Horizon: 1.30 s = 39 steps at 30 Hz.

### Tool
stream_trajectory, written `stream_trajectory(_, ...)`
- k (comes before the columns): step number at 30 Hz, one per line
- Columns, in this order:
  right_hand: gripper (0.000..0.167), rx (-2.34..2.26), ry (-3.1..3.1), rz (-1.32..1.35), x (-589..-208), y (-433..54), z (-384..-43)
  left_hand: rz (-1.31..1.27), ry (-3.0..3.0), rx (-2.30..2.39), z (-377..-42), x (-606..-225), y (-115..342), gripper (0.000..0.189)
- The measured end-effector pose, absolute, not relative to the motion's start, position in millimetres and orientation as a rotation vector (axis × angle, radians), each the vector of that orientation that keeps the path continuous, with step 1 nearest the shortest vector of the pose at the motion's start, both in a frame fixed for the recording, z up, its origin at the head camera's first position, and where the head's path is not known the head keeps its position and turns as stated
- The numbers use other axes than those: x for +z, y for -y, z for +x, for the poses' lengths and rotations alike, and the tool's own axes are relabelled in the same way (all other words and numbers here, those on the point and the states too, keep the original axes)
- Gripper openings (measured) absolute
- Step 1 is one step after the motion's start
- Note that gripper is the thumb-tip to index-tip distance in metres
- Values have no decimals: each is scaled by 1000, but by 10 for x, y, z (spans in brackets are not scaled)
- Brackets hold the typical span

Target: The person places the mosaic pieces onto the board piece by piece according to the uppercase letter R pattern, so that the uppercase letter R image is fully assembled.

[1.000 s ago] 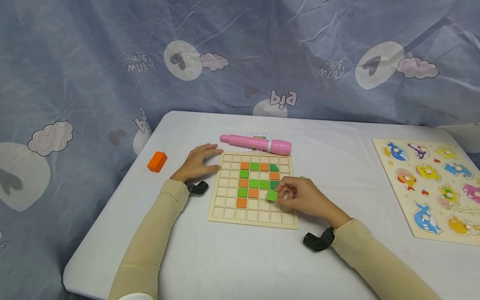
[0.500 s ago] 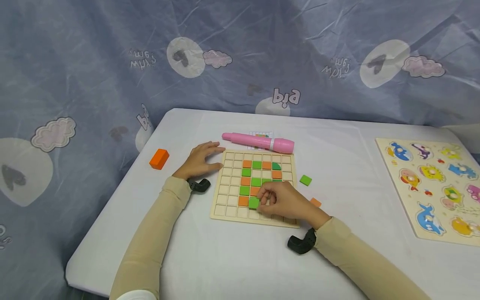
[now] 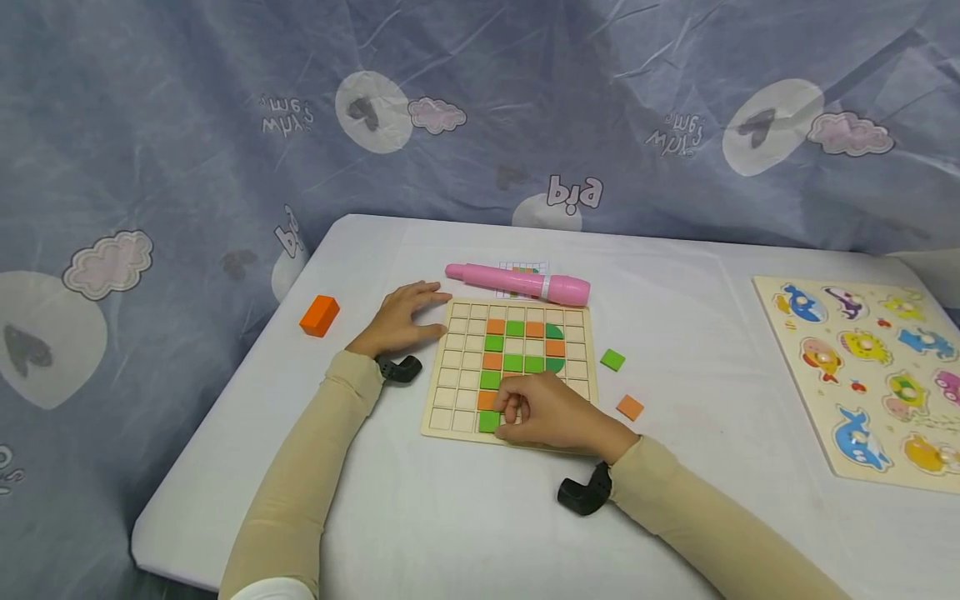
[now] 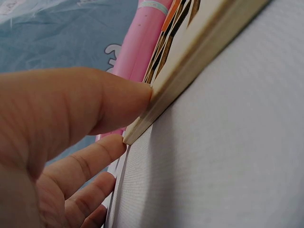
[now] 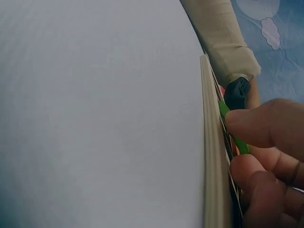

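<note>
A wooden grid board (image 3: 442, 417) lies on the white table, with green and orange square tiles and two darker green rounded tiles set in its cells. My right hand (image 3: 551, 412) pinches a green square tile (image 3: 489, 422) at the board's bottom row, just below an orange tile. In the right wrist view that green tile (image 5: 242, 146) stands slightly tilted over the board's edge, between thumb and fingers. My left hand (image 3: 401, 321) rests at the board's upper left side, fingers spread. Its thumb (image 4: 123, 102) touches the board's side in the left wrist view, with the index fingertip at the corner.
A loose green tile (image 3: 612, 360) and an orange tile (image 3: 630, 407) lie right of the board. Behind it, a pink marker-shaped object (image 3: 510, 282) lies across a small pattern card (image 3: 525, 267). An orange block (image 3: 319, 316) sits at left, an animal puzzle board (image 3: 825, 417) at right.
My right hand has carried the green tile left and toward me, from over the board's right part to its bottom row. The left hand keeps its place at the board.
</note>
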State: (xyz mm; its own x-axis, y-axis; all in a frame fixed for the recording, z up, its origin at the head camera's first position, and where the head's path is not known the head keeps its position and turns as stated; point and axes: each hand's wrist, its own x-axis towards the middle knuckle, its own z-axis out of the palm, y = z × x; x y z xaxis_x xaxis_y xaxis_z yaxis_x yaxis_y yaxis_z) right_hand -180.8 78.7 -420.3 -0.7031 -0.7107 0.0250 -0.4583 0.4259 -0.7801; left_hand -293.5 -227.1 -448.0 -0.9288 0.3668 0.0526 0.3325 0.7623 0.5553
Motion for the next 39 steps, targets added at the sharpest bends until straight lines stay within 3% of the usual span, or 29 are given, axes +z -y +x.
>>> stream_trajectory(24, 17, -1155, -2322, -992, -4175, -782, -1813, 580, -2892, 905, -2917, -4451, 2255, 65)
stream_trajectory(32, 10, -1268, -2157, -1037, -4168, -1007, -1953, 579, -2891, 894, -2905, -4439, 2257, 65)
stream_trajectory(39, 13, -1291, -2147, -959, -4095, -1308, -2111, 580, -2890, 898, -2911, -4445, 2255, 65)
